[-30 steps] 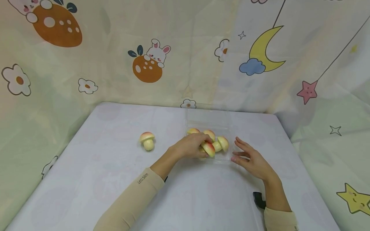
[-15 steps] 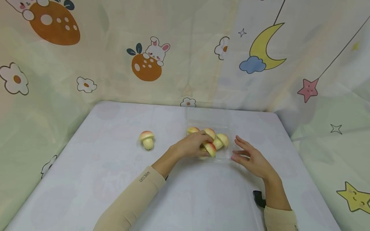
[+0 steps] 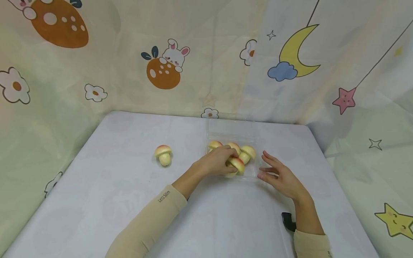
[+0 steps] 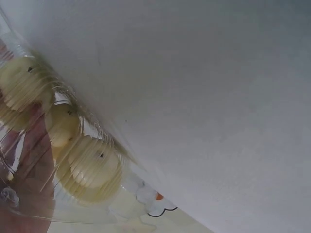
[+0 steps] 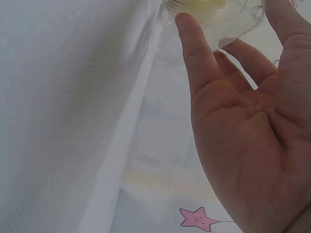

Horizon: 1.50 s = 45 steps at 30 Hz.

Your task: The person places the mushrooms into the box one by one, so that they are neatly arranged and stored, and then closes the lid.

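Observation:
In the head view my left hand [image 3: 217,162] reaches into a clear plastic box [image 3: 252,175] and grips a toy mushroom [image 3: 238,164] with a red-tinged yellow cap, its fingers and thumb curled round it. Several similar mushrooms lie in the box, among them a pale-capped mushroom [image 3: 247,153] at the right. The left wrist view shows mushroom stems [image 4: 95,167] and the hand [image 4: 31,167] through the ribbed wall. My right hand [image 3: 284,181] is at the box's right side, fingers apart and loosely bent; in the right wrist view its thumb [image 5: 194,51] is right at the wall.
A single mushroom [image 3: 164,156] stands on the white table [image 3: 96,186], left of the box. The box's transparent lid [image 3: 230,129] is raised at the back, close to the patterned cloth backdrop [image 3: 206,64]. A black strap piece [image 3: 288,221] shows beside the right wrist.
My left hand has shifted slightly right inside the box, with the gripped mushroom. The pale-capped mushroom at the right has turned more upright. My right hand stays almost where it was.

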Each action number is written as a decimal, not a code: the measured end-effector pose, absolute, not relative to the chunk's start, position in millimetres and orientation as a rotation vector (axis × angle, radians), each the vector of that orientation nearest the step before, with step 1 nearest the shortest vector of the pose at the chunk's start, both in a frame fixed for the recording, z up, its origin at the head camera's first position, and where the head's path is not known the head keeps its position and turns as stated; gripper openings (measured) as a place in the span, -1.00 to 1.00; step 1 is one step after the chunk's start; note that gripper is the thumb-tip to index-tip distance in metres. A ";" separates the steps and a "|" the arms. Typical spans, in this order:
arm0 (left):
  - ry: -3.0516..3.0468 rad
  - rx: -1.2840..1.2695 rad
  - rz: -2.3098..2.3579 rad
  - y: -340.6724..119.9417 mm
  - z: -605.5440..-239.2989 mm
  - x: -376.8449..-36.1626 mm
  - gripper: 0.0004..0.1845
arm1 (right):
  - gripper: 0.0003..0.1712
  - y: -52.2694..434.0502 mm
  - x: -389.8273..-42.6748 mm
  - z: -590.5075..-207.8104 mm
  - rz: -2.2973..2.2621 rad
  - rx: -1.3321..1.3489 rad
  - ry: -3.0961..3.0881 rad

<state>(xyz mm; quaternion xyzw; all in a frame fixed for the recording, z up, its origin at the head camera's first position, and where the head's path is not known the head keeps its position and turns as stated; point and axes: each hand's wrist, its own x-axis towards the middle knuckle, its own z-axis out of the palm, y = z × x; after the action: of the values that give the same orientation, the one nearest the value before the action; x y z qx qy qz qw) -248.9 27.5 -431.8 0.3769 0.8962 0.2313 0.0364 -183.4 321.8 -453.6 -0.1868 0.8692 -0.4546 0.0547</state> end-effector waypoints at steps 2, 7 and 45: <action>2.758 1.139 0.715 28.3 -432.5 -248.5 -0.57 | -0.08 321.7 -183.5 -453.2 -1.381 -0.563 2.639; 2.763 1.090 0.739 29.7 -433.0 -247.0 -0.59 | -0.07 321.1 -183.5 -452.3 -1.383 -0.547 2.633; 2.761 1.136 0.985 -17.6 -419.2 -252.3 -0.51 | -0.07 321.5 -182.3 -452.0 -1.383 -0.557 2.633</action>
<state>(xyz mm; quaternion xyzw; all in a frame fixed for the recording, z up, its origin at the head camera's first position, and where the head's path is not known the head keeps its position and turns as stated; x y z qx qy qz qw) -252.3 -17.6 -419.2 0.3615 0.8782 0.3133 -0.0011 -182.3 321.5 -452.0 -0.1837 0.8687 -0.4563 0.0581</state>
